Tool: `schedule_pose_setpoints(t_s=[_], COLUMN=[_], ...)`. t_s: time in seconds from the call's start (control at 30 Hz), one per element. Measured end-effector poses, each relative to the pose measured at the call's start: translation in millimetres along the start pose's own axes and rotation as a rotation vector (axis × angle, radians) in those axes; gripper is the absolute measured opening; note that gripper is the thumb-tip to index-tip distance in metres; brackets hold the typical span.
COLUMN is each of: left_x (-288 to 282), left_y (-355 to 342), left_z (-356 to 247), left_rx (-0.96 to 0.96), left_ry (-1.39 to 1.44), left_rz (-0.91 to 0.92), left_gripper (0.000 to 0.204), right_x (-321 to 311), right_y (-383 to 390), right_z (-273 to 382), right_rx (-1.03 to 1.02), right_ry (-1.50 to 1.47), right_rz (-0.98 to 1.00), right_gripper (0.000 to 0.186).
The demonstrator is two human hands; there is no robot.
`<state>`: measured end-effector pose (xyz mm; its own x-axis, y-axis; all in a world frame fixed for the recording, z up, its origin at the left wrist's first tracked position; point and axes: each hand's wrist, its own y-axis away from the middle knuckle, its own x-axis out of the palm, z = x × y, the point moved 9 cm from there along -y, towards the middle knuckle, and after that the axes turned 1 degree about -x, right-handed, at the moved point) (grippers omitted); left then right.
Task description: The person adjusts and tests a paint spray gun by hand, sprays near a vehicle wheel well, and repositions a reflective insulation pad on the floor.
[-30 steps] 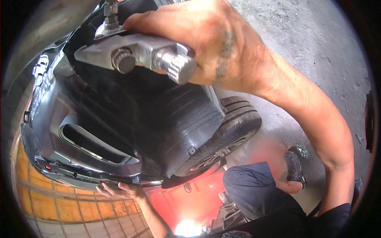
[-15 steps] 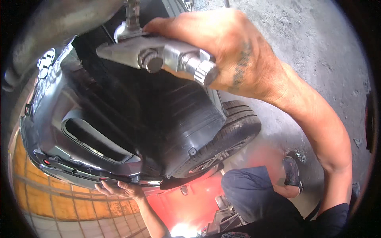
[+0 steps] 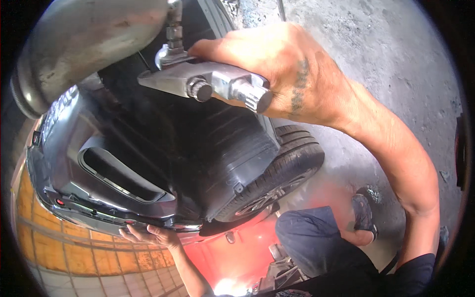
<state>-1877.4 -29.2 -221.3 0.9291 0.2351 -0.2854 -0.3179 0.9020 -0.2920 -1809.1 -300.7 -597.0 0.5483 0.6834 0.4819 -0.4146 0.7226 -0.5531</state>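
Note:
A silver spray gun (image 3: pixel 168 81) with two ridged knobs is in my right hand (image 3: pixel 292 74), whose fingers wrap round its handle at the top centre. Its rounded metal cup (image 3: pixel 84 49) fills the upper left, and its trigger side is hidden. Below the gun spreads a dark, glossy car bumper (image 3: pixel 64 163) with a long trimmed opening (image 3: pixel 123 178). At its lower edge lies my left hand (image 3: pixel 153 236), open, with fingers stretched out and apart against the edge. Whether it bears any weight I cannot tell.
A tyre (image 3: pixel 297 153) on its wheel stands right of the bumper. Beyond it are a red painted surface (image 3: pixel 217 252) and my leg in dark shorts (image 3: pixel 307 237). Rough grey floor (image 3: pixel 396 59) lies at right, and an orange gridded wall (image 3: pixel 89 255) at lower left.
The spray gun has shifted slightly right and down, and its cup has come further into view at upper left. My left hand and the bumper have stayed put.

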Motion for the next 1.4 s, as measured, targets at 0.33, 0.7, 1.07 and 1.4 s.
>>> schedule_pose_setpoints(t_s=[0.33, 0.7, 1.07, 1.4], left_x=[1.0, 2.4, 6.6, 3.9], left_y=[-0.1, -0.3, -0.9, -3.0], left_z=[-2.7, -4.9, -7.0, -3.9], left_rx=[0.034, -0.038, -0.024, -0.016], left_ry=[-0.033, -0.041, 0.01, 0.005], left_rz=[0.012, 0.008, 0.004, -0.006], left_gripper=[0.06, 0.07, 0.07, 0.071], right_x=[9.6, 5.0, -16.0, 1.7], right_y=[1.9, -5.6, -11.2, -7.2], right_z=[-1.6, -2.0, 7.3, -5.5], right_rx=[-0.028, -0.084, -0.201, -0.072], right_ry=[-0.074, -0.135, -0.115, -0.32], right_rz=[0.005, -0.112, -0.107, -0.128], right_gripper=[0.021, 0.019, 0.018, 0.02])
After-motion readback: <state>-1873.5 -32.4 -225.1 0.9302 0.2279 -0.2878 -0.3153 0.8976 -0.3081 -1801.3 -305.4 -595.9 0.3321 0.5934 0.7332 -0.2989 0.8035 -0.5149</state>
